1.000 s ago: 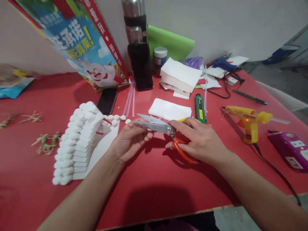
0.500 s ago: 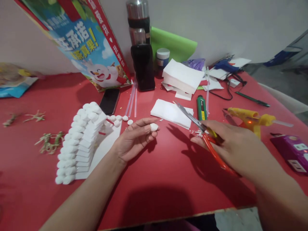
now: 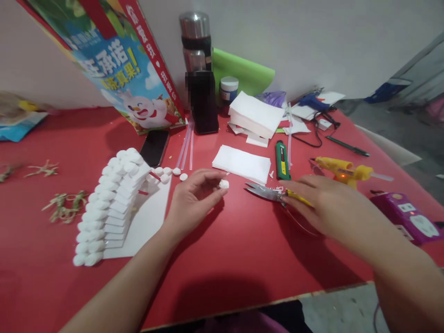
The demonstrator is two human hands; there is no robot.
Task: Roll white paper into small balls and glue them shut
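Observation:
Between the thumb and fingertips of my left hand [image 3: 194, 199] is a small white piece [image 3: 224, 184]. My right hand [image 3: 319, 203] is closed around the handles of scissors [image 3: 265, 192], whose slightly parted blades point left at the white piece without touching it. Behind them lies a stack of white paper strips [image 3: 241, 164]. Left of my left hand stands a curved white model [image 3: 116, 212] of stepped cards edged with rounded white pieces, on a white sheet. A few loose white pieces [image 3: 183, 176] lie beside it.
A yellow glue gun [image 3: 343, 169], a green cutter [image 3: 282, 159] and a purple power socket [image 3: 402, 215] lie on the right. Behind are a phone [image 3: 155, 147], clear sticks, a printed box [image 3: 114, 69], a flask [image 3: 196, 37] and piled paper [image 3: 256, 115].
The scissors have come down lower, their blades turned flatter and less raised. My left hand has turned the white piece and curled its fingers more. The whole view has shifted slightly.

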